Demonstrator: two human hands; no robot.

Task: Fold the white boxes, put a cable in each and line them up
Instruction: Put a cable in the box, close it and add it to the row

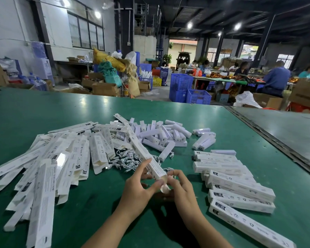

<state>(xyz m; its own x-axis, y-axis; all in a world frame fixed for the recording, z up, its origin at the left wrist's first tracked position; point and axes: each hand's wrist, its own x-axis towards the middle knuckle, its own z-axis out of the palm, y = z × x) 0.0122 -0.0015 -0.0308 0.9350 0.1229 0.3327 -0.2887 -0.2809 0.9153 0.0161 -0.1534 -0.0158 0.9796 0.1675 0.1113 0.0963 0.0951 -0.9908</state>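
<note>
Head cam, centre-bottom: left hand [139,191] clamps white box [143,153]; right hand [180,187] fingers pinch end flap [164,188]; next, prob. tuck flap shut, then add to row [240,187] at right.

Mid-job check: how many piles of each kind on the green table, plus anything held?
Flat unfolded boxes: 1 pile
Cables: 1 heap
Small white units: 1 heap
Finished boxes: 1 row
Box in left hand, right hand: 1
Total: 5
</note>
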